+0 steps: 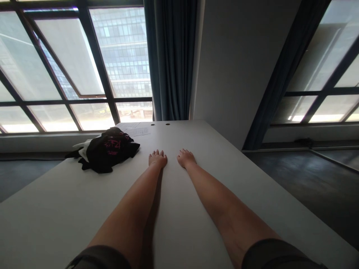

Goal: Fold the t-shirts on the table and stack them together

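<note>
Both my arms reach forward over a white table (179,209). My left hand (157,158) rests palm down on the tabletop, its fingers spread and holding nothing. Beside it, a short gap to the right, my right hand (186,158) also lies palm down with its fingers stretched out. To the left of my left hand sits a crumpled heap of black cloth (108,151) with pink lettering, apart from the hand. A white piece of cloth (84,149) shows at the heap's left side.
Sheets of paper (138,131) lie behind the black cloth. Two dark round holes (167,124) mark the table's far end. Beyond stand a blue curtain (175,59), a grey wall (232,67) and large windows (127,52), one pane tilted open. Dark floor (297,179) shows to the right.
</note>
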`<state>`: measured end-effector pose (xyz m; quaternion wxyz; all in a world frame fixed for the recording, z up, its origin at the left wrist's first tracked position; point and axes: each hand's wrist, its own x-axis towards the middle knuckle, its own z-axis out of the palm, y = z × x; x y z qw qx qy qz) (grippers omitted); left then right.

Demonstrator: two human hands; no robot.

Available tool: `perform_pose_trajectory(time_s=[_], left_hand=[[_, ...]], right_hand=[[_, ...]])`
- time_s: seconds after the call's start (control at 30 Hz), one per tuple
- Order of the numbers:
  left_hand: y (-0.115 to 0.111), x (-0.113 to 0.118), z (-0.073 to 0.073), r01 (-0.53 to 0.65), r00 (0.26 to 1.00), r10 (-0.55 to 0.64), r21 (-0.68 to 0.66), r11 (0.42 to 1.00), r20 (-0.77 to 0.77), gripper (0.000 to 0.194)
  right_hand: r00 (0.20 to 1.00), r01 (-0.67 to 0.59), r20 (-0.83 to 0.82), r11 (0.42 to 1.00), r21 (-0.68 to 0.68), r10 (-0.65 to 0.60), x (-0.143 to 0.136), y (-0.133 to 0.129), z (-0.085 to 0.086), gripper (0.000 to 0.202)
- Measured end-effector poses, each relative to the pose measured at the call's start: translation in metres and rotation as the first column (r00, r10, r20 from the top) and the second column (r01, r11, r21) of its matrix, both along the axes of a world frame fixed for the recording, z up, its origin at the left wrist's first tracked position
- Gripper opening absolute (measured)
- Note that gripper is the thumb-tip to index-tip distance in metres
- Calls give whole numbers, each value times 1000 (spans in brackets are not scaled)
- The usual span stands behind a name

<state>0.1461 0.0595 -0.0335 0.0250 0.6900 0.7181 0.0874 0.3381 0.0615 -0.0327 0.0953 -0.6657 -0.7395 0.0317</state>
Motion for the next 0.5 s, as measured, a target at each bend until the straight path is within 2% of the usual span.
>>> perform_pose_trajectory(time_s=[0.3, 0.5], left_hand=[[-30, -10, -10, 15, 1000, -15, 5, 1000, 7, 65], [-62, -12, -2, 93, 996, -93, -31, 995, 2, 68]], right_hand=[[1000, -15, 20, 998, -66, 16, 8, -38, 0, 64], [997, -61, 44, 994, -94, 65, 7, -68, 8, 66]])
